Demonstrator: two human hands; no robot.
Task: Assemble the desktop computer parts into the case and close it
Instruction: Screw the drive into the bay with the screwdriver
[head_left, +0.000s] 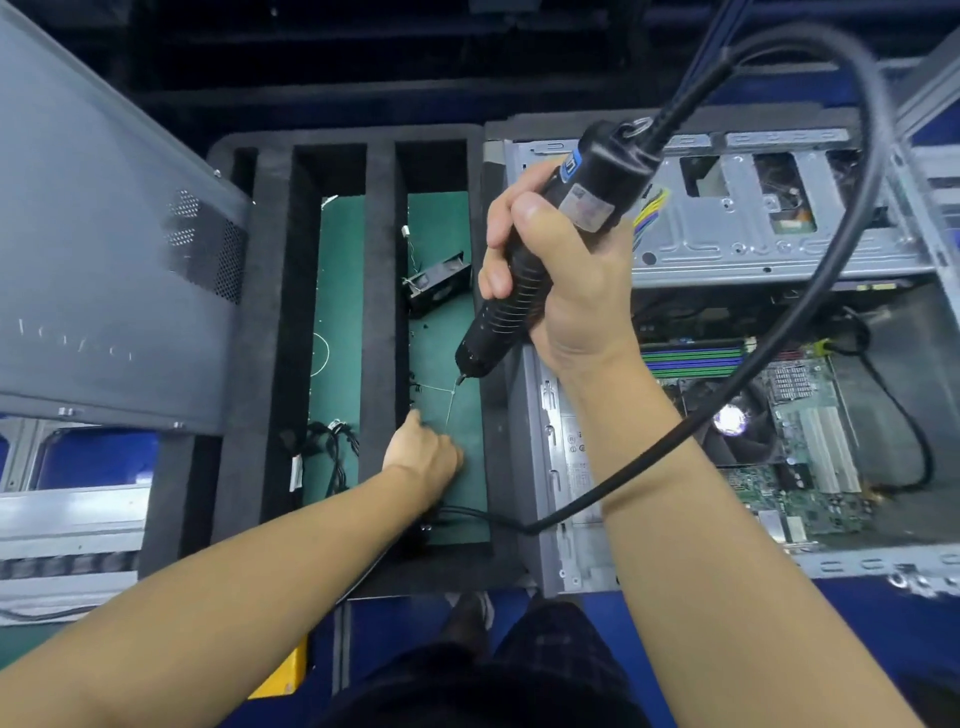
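The grey metal case (727, 249) lies open, the right hand (561, 270) grips a black ribbed screwdriver (545, 249), and the left hand (423, 452) pinches closed over the black foam tray (379, 260).

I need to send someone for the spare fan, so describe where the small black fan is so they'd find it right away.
Start at the black foam tray left of the open computer case. In its rightmost green-floored slot, toward the far end, lies the small black fan, tilted with thin wires trailing. It is the only boxy part there; the next slot holds just a cable bundle.
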